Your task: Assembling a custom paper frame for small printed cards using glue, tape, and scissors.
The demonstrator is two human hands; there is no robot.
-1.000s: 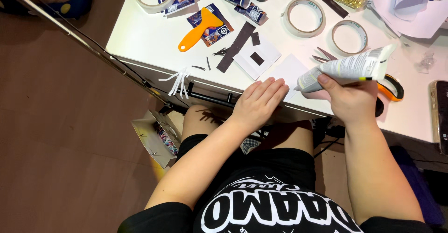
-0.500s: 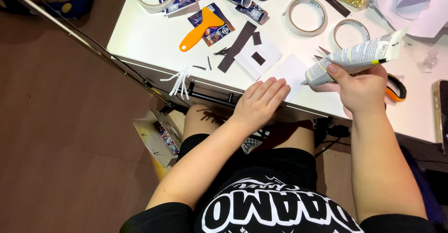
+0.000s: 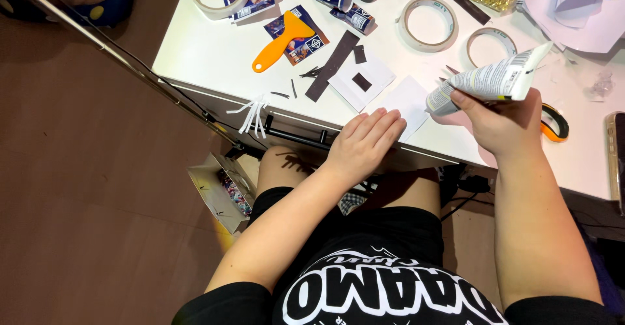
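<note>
Your right hand (image 3: 504,126) grips a white squeezable tube (image 3: 491,81) above the white table (image 3: 202,45), nozzle tilted down toward a white paper square (image 3: 409,100). Your left hand (image 3: 363,144) lies flat, fingers together (touching that paper's near edge).

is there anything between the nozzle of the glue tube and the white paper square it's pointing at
Nothing visible. The right hand holds the white squeeze tube tilted, its nozzle end just off the right edge of the blank white paper square, with only bare white tabletop there. The left hand rests at the paper's near edge, clear of the nozzle.
</note>
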